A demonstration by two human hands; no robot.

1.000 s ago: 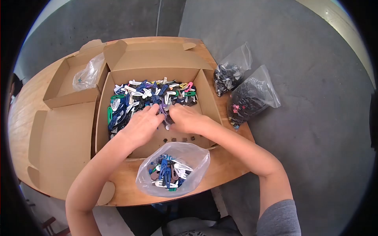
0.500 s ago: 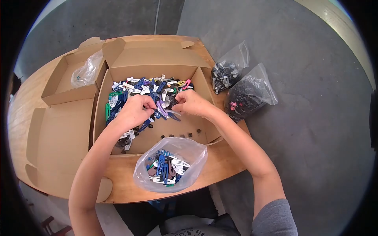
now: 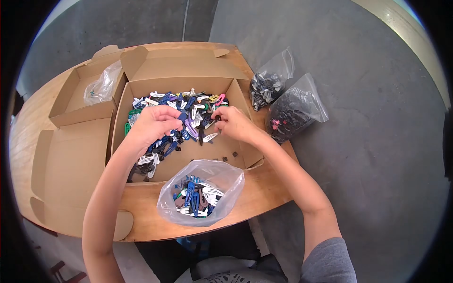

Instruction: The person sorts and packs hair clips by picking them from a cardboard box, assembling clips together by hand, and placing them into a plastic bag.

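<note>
Over the cardboard box [image 3: 188, 85], my left hand [image 3: 158, 123] pinches a dark blue hair clip [image 3: 182, 116] between thumb and fingertips. My right hand [image 3: 233, 123] is closed on a small black clip [image 3: 217, 118], partly hidden by the fingers. Beneath both hands lies a pile of hair clips [image 3: 165, 146] in white, blue, black, green and other colours. A purple snap clip [image 3: 190, 128] and a white snap clip [image 3: 210, 137] lie between the hands. Several tiny dark clips [image 3: 225, 159] rest on the box floor near its front.
An open plastic bag [image 3: 165, 203] with mixed clips stands at the table's front edge. Two filled zip bags, one with black-and-white pieces [image 3: 265, 89] and one dark [image 3: 295, 111], sit to the right. A smaller box [image 3: 61, 111] at left holds a crumpled clear bag [image 3: 101, 87].
My left hand has risen from the pile with a blue clip in its fingertips. My right hand now pinches a small black clip. The view has shifted slightly.
</note>
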